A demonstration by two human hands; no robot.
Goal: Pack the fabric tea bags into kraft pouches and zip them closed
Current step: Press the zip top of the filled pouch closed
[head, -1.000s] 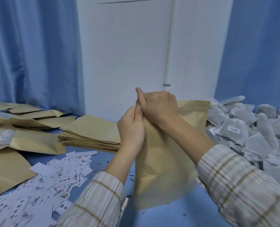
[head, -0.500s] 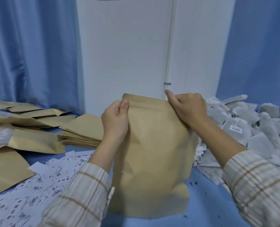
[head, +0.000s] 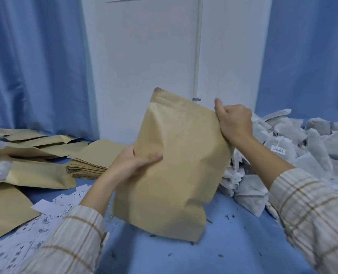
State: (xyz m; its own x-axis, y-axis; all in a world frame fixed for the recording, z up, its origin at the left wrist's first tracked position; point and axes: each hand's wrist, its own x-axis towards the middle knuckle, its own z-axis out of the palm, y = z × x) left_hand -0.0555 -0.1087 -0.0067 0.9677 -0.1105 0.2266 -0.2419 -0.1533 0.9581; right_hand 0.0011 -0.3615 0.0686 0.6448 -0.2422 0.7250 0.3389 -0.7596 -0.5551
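Near, on the blue table (head: 233, 252): tea crumbs, small printed slips (head: 26, 240), print too small to read. Kraft pouch (head: 176, 167) upright, now tilted left, base touching the table. Left hand (head: 132, 165) dropped from the top corner to mid-edge, gripping; right hand (head: 233, 121) pinching the top right corner. Right: heaped tea bags (head: 302, 147), tag illegible. Left: flat pouches (head: 97, 161). Behind: white door (head: 144, 56), blue curtains (head: 35, 66).

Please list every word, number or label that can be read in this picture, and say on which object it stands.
None can be read.
White tag on a tea bag: dark print, too small.
Paper slips on the table: small marks, too blurred.
Kraft pouch in both hands: no print visible.
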